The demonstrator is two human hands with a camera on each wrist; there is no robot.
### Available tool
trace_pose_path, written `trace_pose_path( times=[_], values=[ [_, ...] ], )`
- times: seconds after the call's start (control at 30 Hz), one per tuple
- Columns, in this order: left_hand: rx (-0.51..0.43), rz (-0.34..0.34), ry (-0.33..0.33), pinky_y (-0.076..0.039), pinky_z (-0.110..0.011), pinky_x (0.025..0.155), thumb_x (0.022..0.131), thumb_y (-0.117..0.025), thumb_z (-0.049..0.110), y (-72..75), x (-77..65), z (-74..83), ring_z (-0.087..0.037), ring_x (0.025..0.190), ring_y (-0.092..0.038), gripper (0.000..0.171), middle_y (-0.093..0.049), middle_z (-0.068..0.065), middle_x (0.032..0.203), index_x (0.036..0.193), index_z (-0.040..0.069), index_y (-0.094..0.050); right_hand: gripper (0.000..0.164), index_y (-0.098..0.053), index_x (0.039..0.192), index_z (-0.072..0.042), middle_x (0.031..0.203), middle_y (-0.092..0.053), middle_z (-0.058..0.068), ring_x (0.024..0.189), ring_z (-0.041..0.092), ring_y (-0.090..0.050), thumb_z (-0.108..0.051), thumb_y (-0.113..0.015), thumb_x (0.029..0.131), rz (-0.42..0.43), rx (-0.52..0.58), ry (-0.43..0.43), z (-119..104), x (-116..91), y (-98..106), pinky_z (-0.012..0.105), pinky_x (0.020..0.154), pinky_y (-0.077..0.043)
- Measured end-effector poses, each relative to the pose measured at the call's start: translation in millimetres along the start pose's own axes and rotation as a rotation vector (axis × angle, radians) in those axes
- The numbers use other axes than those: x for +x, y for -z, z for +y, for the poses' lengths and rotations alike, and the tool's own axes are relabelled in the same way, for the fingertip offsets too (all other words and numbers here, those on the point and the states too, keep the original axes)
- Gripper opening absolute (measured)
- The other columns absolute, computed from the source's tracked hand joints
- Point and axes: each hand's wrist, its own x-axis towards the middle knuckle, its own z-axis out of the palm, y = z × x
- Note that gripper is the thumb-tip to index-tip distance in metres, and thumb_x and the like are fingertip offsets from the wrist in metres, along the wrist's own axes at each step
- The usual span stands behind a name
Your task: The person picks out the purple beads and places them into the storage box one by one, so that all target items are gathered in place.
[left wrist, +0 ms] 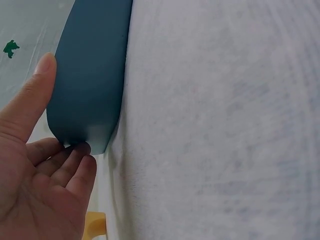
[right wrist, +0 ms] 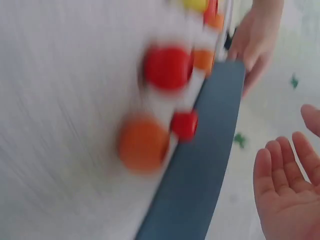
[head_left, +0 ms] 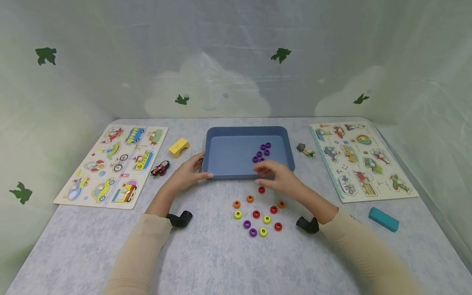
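A shallow blue tray (head_left: 230,153) lies at the back middle of the table. My left hand (head_left: 187,174) grips its front left corner; in the left wrist view the thumb lies against one side and the curled fingers touch the corner. Several purple beads (head_left: 267,152) sit inside, towards the right. Over the tray's front edge, near these beads, hovers my right hand (head_left: 278,177) with relaxed fingers and nothing visible in them. Loose beads lie in front of the tray: red (head_left: 256,214), orange (head_left: 237,204), yellow (head_left: 237,214) and purple (head_left: 247,224).
Picture puzzle boards stand at left (head_left: 114,164) and right (head_left: 363,159). A yellow arch block (head_left: 179,147) and a small dark figure (head_left: 160,168) lie left of the tray, another small figure (head_left: 305,150) right of it. A teal block (head_left: 383,219) rests at far right.
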Motion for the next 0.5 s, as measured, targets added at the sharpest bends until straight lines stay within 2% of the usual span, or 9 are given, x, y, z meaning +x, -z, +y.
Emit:
trace_pose_path(
  times=[0.1, 0.2, 0.37, 0.5],
  values=[
    [-0.001, -0.004, 0.000, -0.022, -0.031, 0.098, 0.064, -0.064, 0.044, -0.2, 0.4, 0.4, -0.020, 0.121, -0.019, 0.093, -0.011, -0.004, 0.136, 0.134, 0.016, -0.010, 0.032, -0.052, 0.105, -0.007, 0.100, -0.052, 0.008, 0.088, 0.024, -0.049, -0.018, -0.060, 0.076, -0.079, 0.037, 0.028, -9, -14, -12, 0.036, 0.077, -0.043],
    [-0.001, -0.003, -0.003, -0.022, -0.031, 0.098, 0.065, -0.064, 0.044, 0.0, 0.3, 1.1, -0.019, 0.121, -0.019, 0.092, -0.011, -0.004, 0.136, 0.134, 0.016, -0.010, 0.032, -0.053, 0.104, -0.006, 0.100, -0.053, 0.005, 0.089, 0.019, -0.049, -0.021, -0.060, 0.076, -0.179, 0.050, 0.016, -12, -25, -26, 0.034, 0.078, -0.042],
    [-0.004, -0.003, -0.009, -0.022, -0.031, 0.098, 0.065, -0.064, 0.044, 0.2, -1.0, 2.4, -0.019, 0.121, -0.019, 0.092, -0.011, -0.004, 0.136, 0.134, 0.015, -0.010, 0.028, -0.055, 0.102, -0.016, 0.101, -0.052, -0.006, 0.089, 0.011, -0.046, -0.024, -0.060, 0.075, -0.335, 0.038, -0.038, -7, -33, -43, 0.025, 0.077, -0.042],
    [-0.008, -0.004, -0.016, -0.022, -0.030, 0.098, 0.064, -0.064, 0.044, 0.0, -1.9, 2.6, -0.019, 0.121, -0.019, 0.093, -0.011, -0.004, 0.136, 0.134, 0.015, -0.010, 0.024, -0.056, 0.100, -0.020, 0.100, -0.051, -0.012, 0.087, 0.007, -0.046, -0.024, -0.059, 0.076, -0.415, 0.008, -0.007, -2, -34, -50, 0.020, 0.074, -0.042]
  ],
)
